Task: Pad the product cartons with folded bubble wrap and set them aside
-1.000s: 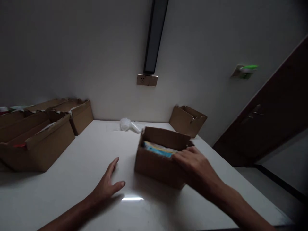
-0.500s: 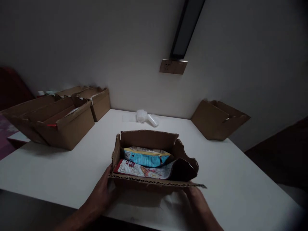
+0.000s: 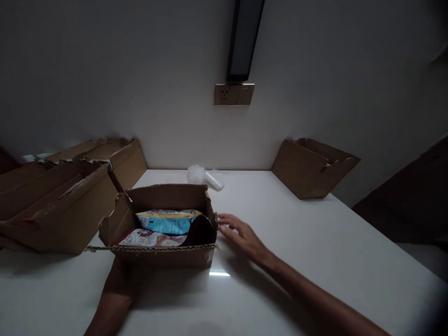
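Note:
A brown open-topped cardboard box [image 3: 168,259] with torn, rough-cut edges is in front of me, left of centre. Inside lie a blue and yellow packet [image 3: 168,225] and, nearer me, a white and red packet [image 3: 152,238] with a dark curled end at right. My left hand [image 3: 122,273] grips the box from underneath at its front left; its fingers are hidden. At the box's right side, my right hand [image 3: 241,235] has its fingers stretched out, tips at the cardboard wall.
Several other cardboard boxes [image 3: 59,219] stand at the left, close to the held box. Another box [image 3: 297,170] sits at the back right. Clear plastic wrap [image 3: 205,177] lies by the wall on the white table [image 3: 273,224]. A socket plate [image 3: 234,94] is on the wall.
The box with the packets has moved left, towards the other boxes. My right hand has come from beneath its front right to its right side. The view has turned slightly.

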`<state>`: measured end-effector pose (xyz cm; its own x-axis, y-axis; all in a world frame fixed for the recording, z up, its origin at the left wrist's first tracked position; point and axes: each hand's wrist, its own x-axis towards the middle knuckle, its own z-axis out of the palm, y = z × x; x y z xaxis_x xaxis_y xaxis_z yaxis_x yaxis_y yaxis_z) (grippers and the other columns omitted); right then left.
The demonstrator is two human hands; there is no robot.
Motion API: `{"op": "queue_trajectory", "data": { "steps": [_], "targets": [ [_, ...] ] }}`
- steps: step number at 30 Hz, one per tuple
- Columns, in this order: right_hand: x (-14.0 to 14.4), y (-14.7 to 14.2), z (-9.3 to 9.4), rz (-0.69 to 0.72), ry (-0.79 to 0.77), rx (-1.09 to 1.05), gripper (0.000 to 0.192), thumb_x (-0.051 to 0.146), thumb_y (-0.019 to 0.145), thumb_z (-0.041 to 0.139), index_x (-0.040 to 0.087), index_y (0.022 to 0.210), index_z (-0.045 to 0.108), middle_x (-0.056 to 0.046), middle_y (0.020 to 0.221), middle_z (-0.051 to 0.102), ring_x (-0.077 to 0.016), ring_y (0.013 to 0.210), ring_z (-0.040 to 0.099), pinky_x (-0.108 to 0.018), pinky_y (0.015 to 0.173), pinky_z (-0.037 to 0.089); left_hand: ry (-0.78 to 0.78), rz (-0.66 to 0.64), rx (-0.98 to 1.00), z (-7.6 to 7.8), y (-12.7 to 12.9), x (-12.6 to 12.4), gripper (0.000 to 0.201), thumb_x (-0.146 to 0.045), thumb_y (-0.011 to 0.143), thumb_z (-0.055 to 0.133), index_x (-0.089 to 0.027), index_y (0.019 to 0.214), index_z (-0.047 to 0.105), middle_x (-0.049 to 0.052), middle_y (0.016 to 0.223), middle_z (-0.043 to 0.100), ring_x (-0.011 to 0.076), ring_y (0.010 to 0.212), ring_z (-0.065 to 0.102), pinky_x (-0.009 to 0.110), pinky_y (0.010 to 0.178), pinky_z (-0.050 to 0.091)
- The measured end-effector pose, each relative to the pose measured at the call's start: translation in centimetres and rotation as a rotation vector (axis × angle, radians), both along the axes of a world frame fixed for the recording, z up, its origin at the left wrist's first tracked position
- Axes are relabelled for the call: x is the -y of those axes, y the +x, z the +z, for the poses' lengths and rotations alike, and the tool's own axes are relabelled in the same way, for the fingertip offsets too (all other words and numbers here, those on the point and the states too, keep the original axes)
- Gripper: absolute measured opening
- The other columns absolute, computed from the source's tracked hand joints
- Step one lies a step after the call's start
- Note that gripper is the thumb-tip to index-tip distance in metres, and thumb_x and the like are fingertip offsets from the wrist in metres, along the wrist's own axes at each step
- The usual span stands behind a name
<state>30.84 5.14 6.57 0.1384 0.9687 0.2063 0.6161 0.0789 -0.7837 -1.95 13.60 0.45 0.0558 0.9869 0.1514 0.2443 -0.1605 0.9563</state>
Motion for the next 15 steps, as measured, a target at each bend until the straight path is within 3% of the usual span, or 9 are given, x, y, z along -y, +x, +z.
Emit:
{"op": "queue_trajectory", "data": {
  "steps": [2,4,7,9,12,15],
  "targets": [
    [-3.1,2.5,0.4,-0.182,-0.021,0.21,0.032,0.038,0.093,0.054,0.024,0.118,0.068,-0.008,0.139,0.06,-0.0248,0.125,0.058,-0.042,0.1,0.05,0.038,0.012,-0.041,-1.1,0.2,-0.2,0.082,-0.049,0.07,0.075,-0.021,0.142,0.047,0.012,0.138,0.061,0.0354,0.127,0.058,0.046,0.11,0.048],
    [-6.9,4.2,0.6,-0.318,-0.039,0.338,0.044,0.03,0.089,0.058,0.02,0.132,0.059,-0.011,0.145,0.055,-0.0266,0.132,0.052,-0.043,0.106,0.044,0.062,0.033,-0.084,-2.1,0.2,-0.3,0.081,-0.052,0.069,0.075,-0.021,0.14,0.049,0.013,0.135,0.063,0.037,0.126,0.058,0.05,0.112,0.045],
    [-12.7,5.7,0.5,-0.45,-0.046,0.395,0.064,0.028,0.084,0.064,0.011,0.143,0.047,-0.021,0.153,0.043,-0.0364,0.139,0.041,-0.053,0.112,0.032,0.069,0.052,-0.114,-3.3,-0.2,-0.4,0.073,-0.051,0.072,0.074,-0.021,0.135,0.052,0.012,0.129,0.066,0.0367,0.125,0.059,0.051,0.114,0.043],
    [-15.5,6.3,0.4,-0.515,-0.076,0.415,0.064,0.026,0.082,0.065,0.008,0.141,0.05,-0.024,0.147,0.049,-0.0402,0.133,0.046,-0.056,0.107,0.034,0.076,0.049,-0.121,-3.7,-0.4,-0.4,0.068,-0.05,0.075,0.072,-0.022,0.133,0.053,0.011,0.125,0.068,0.0353,0.124,0.06,0.049,0.112,0.045],
    [-16.4,7.5,0.3,-0.521,-0.104,0.449,0.045,0.02,0.084,0.058,0.016,0.129,0.062,-0.017,0.124,0.068,-0.0357,0.119,0.057,-0.052,0.1,0.04,0.088,0.041,-0.106,-3.7,-0.4,-0.2,0.063,-0.049,0.078,0.068,-0.021,0.133,0.054,0.011,0.122,0.07,0.0334,0.12,0.063,0.046,0.108,0.05],
    [-12.5,8.9,1.0,-0.46,-0.064,0.524,0.042,0.015,0.087,0.051,0.021,0.126,0.065,-0.012,0.129,0.067,-0.0323,0.127,0.052,-0.051,0.106,0.034,0.078,0.043,-0.113,-3.2,-0.3,0.0,0.062,-0.047,0.078,0.068,-0.021,0.133,0.054,0.011,0.122,0.07,0.0327,0.115,0.066,0.046,0.104,0.053]
  ]
}}
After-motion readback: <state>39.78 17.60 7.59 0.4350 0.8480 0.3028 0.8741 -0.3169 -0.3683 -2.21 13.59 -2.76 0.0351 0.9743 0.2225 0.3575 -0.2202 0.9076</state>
